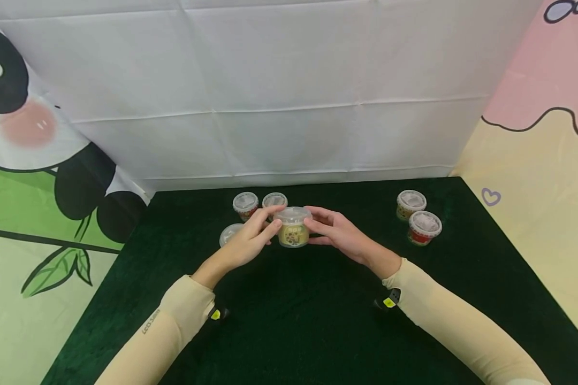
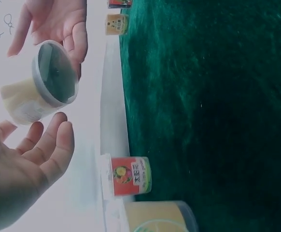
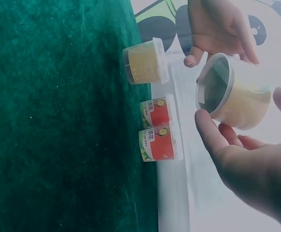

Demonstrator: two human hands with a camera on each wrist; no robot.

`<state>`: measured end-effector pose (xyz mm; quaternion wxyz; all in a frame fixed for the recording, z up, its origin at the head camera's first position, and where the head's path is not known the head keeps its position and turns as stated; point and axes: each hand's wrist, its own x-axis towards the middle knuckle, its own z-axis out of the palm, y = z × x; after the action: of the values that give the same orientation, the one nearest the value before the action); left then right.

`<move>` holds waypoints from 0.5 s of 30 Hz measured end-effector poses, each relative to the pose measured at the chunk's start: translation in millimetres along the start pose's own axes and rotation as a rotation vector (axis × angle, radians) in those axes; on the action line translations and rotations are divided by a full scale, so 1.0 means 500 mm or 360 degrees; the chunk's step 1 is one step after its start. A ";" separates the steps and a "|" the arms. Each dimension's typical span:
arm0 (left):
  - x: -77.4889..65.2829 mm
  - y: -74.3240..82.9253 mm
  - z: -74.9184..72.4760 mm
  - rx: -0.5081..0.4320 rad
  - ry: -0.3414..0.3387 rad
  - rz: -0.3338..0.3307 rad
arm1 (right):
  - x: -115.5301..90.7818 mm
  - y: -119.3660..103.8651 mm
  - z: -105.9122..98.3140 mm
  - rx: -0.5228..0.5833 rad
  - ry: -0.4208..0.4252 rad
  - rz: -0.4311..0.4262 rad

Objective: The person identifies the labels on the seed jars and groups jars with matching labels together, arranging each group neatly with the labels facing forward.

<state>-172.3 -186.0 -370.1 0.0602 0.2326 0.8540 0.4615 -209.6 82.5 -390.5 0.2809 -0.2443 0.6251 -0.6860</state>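
Note:
A small round clear plastic tub [image 1: 294, 236] with a lid and a yellow label is held up over the table between both hands. My left hand [image 1: 250, 241] holds its left side, one finger along the lid's edge and the thumb at the front. From the right, my right hand [image 1: 339, 233] grips it with the thumb in front and the fingers spread behind. In the right wrist view the tub's dark base [image 3: 214, 84] tips toward the camera. A lidded tub [image 1: 230, 233] stands close behind the left hand, partly covered by it.
At the back left stand two more tubs, a red-labelled one [image 1: 245, 205] and one partly hidden [image 1: 274, 200]. A yellow-labelled tub [image 1: 411, 205] and a red-labelled tub [image 1: 424, 228] sit at the right. A white cloth wall [image 1: 289, 133] rises behind the dark green tabletop [image 1: 308, 321].

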 end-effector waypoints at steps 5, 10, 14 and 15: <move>-0.004 -0.009 -0.015 0.0183 -0.0033 0.0076 | 0.012 0.006 0.003 -0.0112 0.0042 0.0001; -0.013 -0.015 -0.035 0.0315 -0.0119 0.0072 | 0.028 0.015 0.011 -0.0305 0.0045 -0.0018; -0.018 -0.026 -0.048 0.0470 -0.0156 0.0062 | 0.044 0.026 0.024 -0.0448 0.0030 -0.0034; -0.018 -0.029 -0.051 0.0528 -0.0157 0.0072 | 0.049 0.029 0.028 -0.0484 0.0028 -0.0038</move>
<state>-177.1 -216.0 -368.5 0.0523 0.2809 0.9090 0.3035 -216.7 54.6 -404.0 0.2270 -0.2854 0.7213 -0.5888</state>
